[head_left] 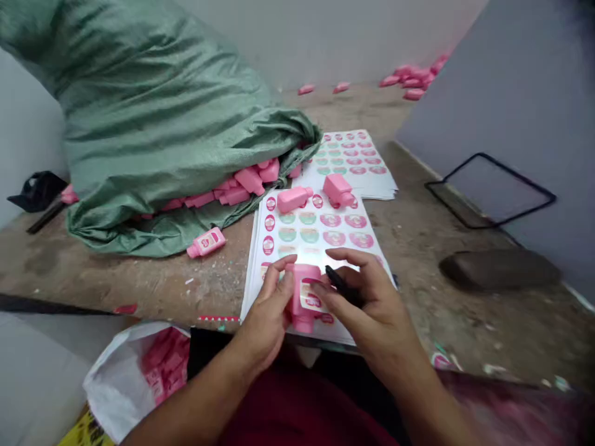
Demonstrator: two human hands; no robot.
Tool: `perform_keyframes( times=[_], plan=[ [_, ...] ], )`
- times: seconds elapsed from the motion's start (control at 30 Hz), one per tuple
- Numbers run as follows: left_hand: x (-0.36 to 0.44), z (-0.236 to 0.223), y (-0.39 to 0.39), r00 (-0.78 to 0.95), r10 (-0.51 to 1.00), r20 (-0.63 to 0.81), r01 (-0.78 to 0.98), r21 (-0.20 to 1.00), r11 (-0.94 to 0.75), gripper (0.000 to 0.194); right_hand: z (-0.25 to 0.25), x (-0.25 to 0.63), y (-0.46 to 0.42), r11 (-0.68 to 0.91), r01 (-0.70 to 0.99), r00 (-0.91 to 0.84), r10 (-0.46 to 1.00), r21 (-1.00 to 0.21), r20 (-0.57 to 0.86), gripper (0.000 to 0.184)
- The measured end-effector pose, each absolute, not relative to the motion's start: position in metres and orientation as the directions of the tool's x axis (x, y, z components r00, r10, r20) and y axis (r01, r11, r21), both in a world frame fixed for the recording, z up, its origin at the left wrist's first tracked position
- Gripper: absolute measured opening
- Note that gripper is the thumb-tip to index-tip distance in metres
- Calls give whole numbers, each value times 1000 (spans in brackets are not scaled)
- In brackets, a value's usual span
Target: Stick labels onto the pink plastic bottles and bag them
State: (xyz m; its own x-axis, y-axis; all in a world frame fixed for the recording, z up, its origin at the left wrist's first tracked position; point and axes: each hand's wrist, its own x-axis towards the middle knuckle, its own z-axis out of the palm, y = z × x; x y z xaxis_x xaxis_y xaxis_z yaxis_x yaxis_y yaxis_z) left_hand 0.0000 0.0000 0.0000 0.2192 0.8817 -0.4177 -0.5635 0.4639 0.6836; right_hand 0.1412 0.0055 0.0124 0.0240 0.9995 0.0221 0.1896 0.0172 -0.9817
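A pink plastic bottle (302, 297) stands nearly upright in my left hand (269, 310), whose fingers wrap its side. A white and pink label (311, 298) sits on its front. My right hand (369, 303) is just beside the bottle and pinches a slim black tool (341, 286), with its fingers at the label. Below the hands lies a sheet of pink and green oval stickers (311, 229). Two unlabelled pink bottles (292, 199) lie on its far part. A second sticker sheet (356, 155) lies beyond it.
A green woven sack (153, 124) spills pink bottles (246, 184) onto the worn wooden bench. A labelled bottle (207, 242) lies left of the sheets. A white bag (134, 378) of pink items sits at front left. A black frame (488, 192) and dark pad (499, 269) are at right.
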Motion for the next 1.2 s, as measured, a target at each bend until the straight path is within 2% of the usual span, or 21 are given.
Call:
perform_keyframes(
  times=[0.27, 0.43, 0.5, 0.57, 0.7, 0.77, 0.8, 0.87, 0.97, 1.07, 1.13, 1.2],
  plan=[
    [-1, -3, -4, 209, 900, -382, -509, 743, 434, 50, 6, 142, 5, 20, 220, 22, 999, -975, 25, 36],
    [-2, -2, -4, 222, 906, -361, -462, 779, 423, 63, 4, 142, 4, 52, 297, 2, 998, -954, 55, 35],
    [-2, -3, -3, 226, 908, -353, -464, 781, 419, 63, 3, 142, 2, 95, 378, -7, 995, -921, 99, 35],
    [-1, -4, -3, 220, 911, -349, -477, 776, 412, 63, 2, 140, 1, 190, 524, -15, 977, -830, 215, 35],
    [1, -6, -2, 178, 920, -350, -514, 764, 390, 58, 1, 140, 5, 388, 763, -114, 868, -518, 483, 26],
    [1, -5, -3, 166, 916, -365, -534, 748, 395, 56, 0, 144, 9, 401, 780, -117, 848, -480, 517, 22],
    [1, -4, -3, 166, 911, -378, -541, 737, 405, 56, 0, 146, 11, 380, 765, -83, 860, -521, 504, 20],
    [1, 0, -4, 181, 897, -404, -542, 720, 433, 58, 0, 152, 14, 284, 665, 31, 914, -691, 405, 19],
    [1, 5, -6, 200, 886, -418, -522, 719, 458, 61, 3, 153, 15, 113, 382, 137, 975, -917, 177, 18],
    [2, 7, -9, 200, 894, -402, -512, 735, 445, 64, 8, 145, 12, -4, 183, 76, 997, -983, 10, 23],
    [2, 7, -10, 202, 898, -391, -499, 748, 437, 66, 9, 139, 11, -83, 116, 13, 997, -990, -82, 30],
    [2, 6, -12, 198, 893, -403, -475, 758, 447, 66, 8, 135, 12, -107, 81, 17, 994, -991, -106, 27]
  ],
)
